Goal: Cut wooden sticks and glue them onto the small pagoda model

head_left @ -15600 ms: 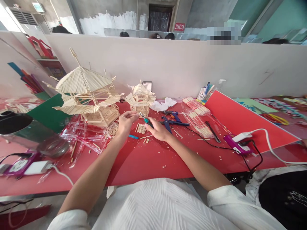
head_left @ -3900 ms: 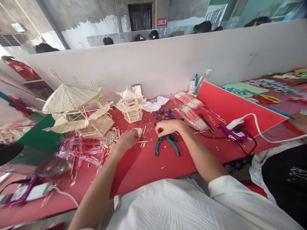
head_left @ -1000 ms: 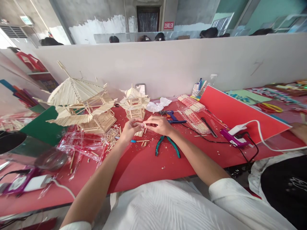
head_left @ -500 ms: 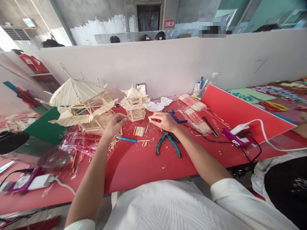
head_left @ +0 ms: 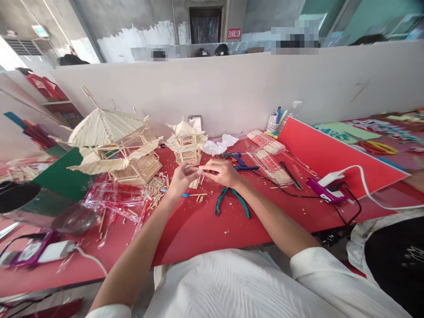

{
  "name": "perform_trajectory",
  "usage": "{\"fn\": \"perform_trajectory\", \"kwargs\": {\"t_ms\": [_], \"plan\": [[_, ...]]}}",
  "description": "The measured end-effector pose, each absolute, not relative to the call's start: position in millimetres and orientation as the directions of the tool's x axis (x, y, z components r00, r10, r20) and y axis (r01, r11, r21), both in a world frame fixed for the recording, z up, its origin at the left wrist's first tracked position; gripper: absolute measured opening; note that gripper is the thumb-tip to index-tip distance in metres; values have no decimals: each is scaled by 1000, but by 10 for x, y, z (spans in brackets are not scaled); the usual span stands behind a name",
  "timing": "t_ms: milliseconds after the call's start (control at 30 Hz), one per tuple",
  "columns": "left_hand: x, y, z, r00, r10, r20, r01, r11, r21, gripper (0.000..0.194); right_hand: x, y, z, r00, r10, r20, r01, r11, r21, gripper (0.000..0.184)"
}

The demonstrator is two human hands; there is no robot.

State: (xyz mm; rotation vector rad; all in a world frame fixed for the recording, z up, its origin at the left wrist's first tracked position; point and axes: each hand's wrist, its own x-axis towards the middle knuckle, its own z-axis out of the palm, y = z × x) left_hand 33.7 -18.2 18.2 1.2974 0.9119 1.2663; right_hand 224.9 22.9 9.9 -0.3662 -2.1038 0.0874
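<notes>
My left hand (head_left: 184, 177) and my right hand (head_left: 221, 172) meet fingertip to fingertip in front of the small stick pavilion (head_left: 186, 143). Both are closed in a pinch. A tiny pale piece of wooden stick seems to be in the right fingertips, mostly hidden; what the left fingers pinch cannot be made out. Below the hands lie short cut sticks (head_left: 198, 194), partly covered, and a blue pen (head_left: 185, 194). Green-handled pliers (head_left: 244, 204) rest on the red table under my right wrist, their jaws hidden.
A larger stick pavilion (head_left: 112, 143) stands left, beside crumpled clear wrappers (head_left: 114, 194). Behind my right hand are a blue glue gun (head_left: 239, 160) and bagged sticks (head_left: 270, 165). A red board (head_left: 331, 154), a purple socket block (head_left: 323, 192) and cables sit to the right.
The green pliers held earlier now lie on the table. Half a second ago my hands were apart, a small pale piece in the right; the left has come back right to meet it.
</notes>
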Motion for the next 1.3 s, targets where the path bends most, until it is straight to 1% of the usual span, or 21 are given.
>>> {"fn": "perform_trajectory", "kwargs": {"t_ms": [100,200,267,367,433,467,533,633,867,967,1100,1300], "plan": [[350,-175,144,125,981,149,-172,-126,977,51,2232,253,47,-492,291,820,216,954,-209,17],[366,-176,136,111,984,138,-183,-116,976,54,2235,273,19,-493,322,808,219,945,-242,17],[373,-180,148,101,984,144,-181,-124,976,55,2245,269,32,-495,365,788,207,931,-302,20],[370,-182,164,100,982,158,-169,-140,976,54,2263,242,85,-494,465,735,183,881,-435,29],[359,-177,164,107,981,162,-165,-144,976,54,2270,223,120,-493,508,706,171,852,-494,25],[353,-174,161,108,981,163,-163,-144,976,54,2272,217,133,-494,515,700,168,847,-504,22],[345,-170,155,105,982,159,-158,-141,977,54,2273,213,144,-495,511,703,174,851,-496,16],[345,-175,155,103,984,147,-155,-130,979,55,2273,217,139,-499,479,723,188,873,-449,15],[339,-178,142,96,992,84,-182,-65,981,55,2290,227,121,-543,357,760,235,934,-270,14],[316,-161,127,107,993,51,-170,-32,985,55,2301,243,111,-567,324,757,250,944,-217,14],[298,-156,139,131,991,23,-171,0,985,57,2305,252,105,-563,318,763,264,944,-198,14],[312,-179,161,126,991,41,-177,-19,984,56,2297,232,114,-564,322,761,272,942,-196,15]]}}
